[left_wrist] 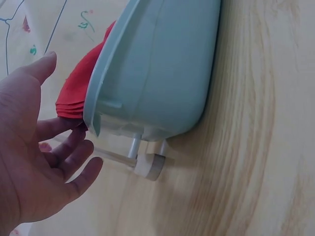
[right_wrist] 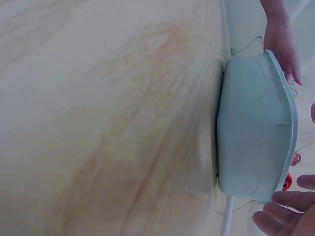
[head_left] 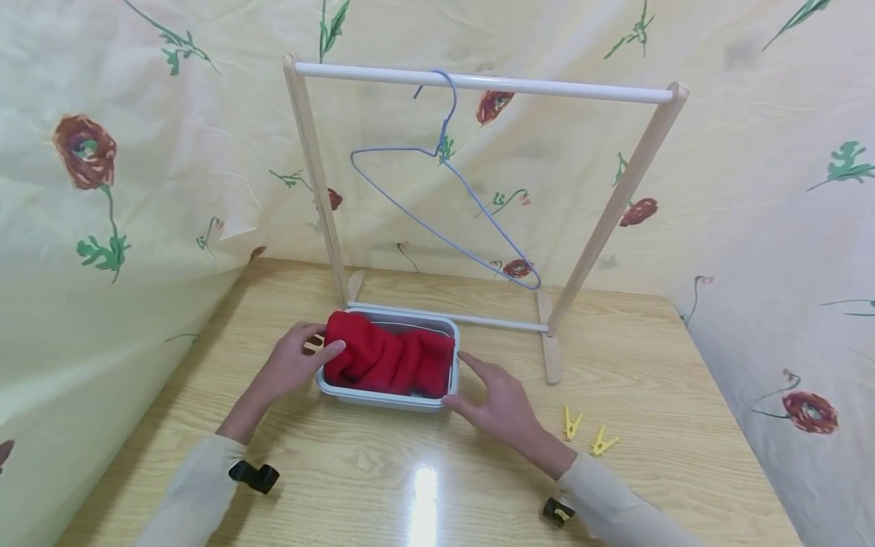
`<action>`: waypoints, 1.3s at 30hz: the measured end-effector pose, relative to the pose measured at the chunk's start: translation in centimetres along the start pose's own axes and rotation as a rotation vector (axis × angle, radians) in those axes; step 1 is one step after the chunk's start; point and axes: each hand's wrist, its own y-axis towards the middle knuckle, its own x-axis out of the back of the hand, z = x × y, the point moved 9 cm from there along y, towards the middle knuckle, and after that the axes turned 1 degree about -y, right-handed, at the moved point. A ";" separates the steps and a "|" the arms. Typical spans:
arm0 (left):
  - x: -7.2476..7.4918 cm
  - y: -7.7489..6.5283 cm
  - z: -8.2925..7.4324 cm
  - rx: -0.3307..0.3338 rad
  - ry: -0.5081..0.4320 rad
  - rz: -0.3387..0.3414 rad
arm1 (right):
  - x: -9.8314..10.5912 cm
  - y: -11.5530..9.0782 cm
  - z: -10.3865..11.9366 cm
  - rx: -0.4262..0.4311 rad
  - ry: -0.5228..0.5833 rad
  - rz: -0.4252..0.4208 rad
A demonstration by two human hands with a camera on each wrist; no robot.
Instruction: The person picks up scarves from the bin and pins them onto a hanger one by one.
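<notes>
A light blue-grey plastic basin (head_left: 383, 398) stands on the table with folded red cloth (head_left: 393, 357) inside, bunched up higher at its left end. My left hand (head_left: 295, 361) is at that left end, thumb over the cloth. In the left wrist view its fingertips (left_wrist: 74, 142) are right at the cloth's folded edge and the basin rim, with the thumb apart. My right hand (head_left: 502, 403) is at the basin's right end, thumb and fingers spread near the two corners. In the right wrist view the fingers (right_wrist: 290, 209) lie loosely beside the rim.
Behind the basin stands a wooden rack with a white top rail (head_left: 547, 85); a blue wire hanger (head_left: 437, 228) hangs from it. Two yellow clothespins (head_left: 573, 422) lie on the table (head_left: 328, 486) to the right. Flower-patterned fabric (head_left: 137, 190) surrounds the table.
</notes>
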 end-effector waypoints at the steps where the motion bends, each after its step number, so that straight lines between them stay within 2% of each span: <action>1: -0.1 0.1 -0.1 0.003 -0.004 0.008 | -0.1 0.0 0.0 -0.001 0.001 -0.001; 9: -0.7 0.5 -0.1 0.045 -0.021 0.063 | -0.5 0.0 0.0 -0.001 0.011 0.000; 19: -1.1 0.5 -1.7 0.014 -0.050 0.080 | -0.9 0.3 -0.1 -0.007 0.042 0.013; 27: -1.5 0.5 -2.2 0.011 -0.075 0.096 | -1.2 0.5 0.1 -0.002 0.066 0.039; 39: -2.0 0.3 -3.2 0.013 -0.102 0.163 | -1.3 0.7 0.1 0.009 0.062 0.079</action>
